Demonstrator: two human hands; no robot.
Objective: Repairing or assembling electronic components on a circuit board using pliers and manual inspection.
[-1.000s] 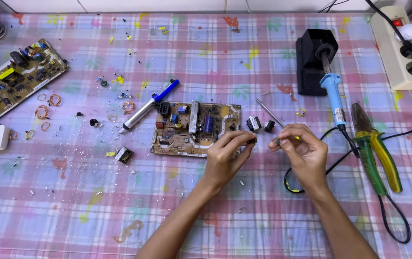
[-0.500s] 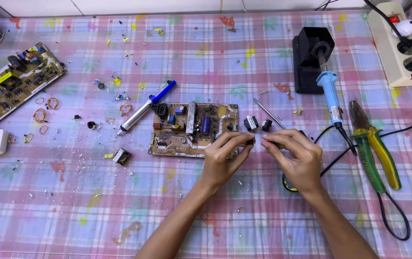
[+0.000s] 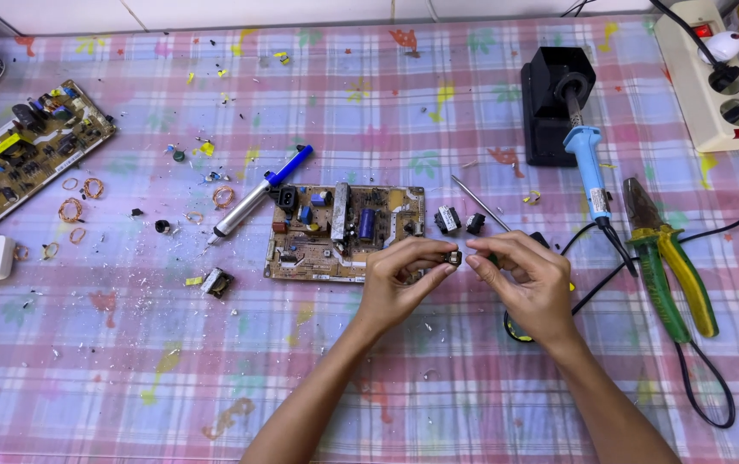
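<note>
Arms: both forearms come up from the lower edge and meet over the checked tablecloth [image 3: 129,378], just below the circuit board [image 3: 345,232].
Left hand: left hand [image 3: 400,279] curled, thumb and fingertips pinched shut on a small dark component [image 3: 453,257].
Right hand: right hand [image 3: 524,283] curled toward the left one, fingertips closed in at the same small dark component; whether they grip it or only touch it I cannot tell.
Component: held between the two hands, above the cloth, just beside the board's lower right corner.
Near the hands: two small black parts [image 3: 458,221] lie just above the fingers, beside a thin metal rod [image 3: 478,201].
Right side: blue-handled soldering iron [image 3: 590,167] rests in its black stand [image 3: 552,103]; green and yellow pliers [image 3: 670,258] lie beside it.
Left side: desoldering pump [image 3: 258,196] beside the board; second circuit board [image 3: 26,153] well apart.
</note>
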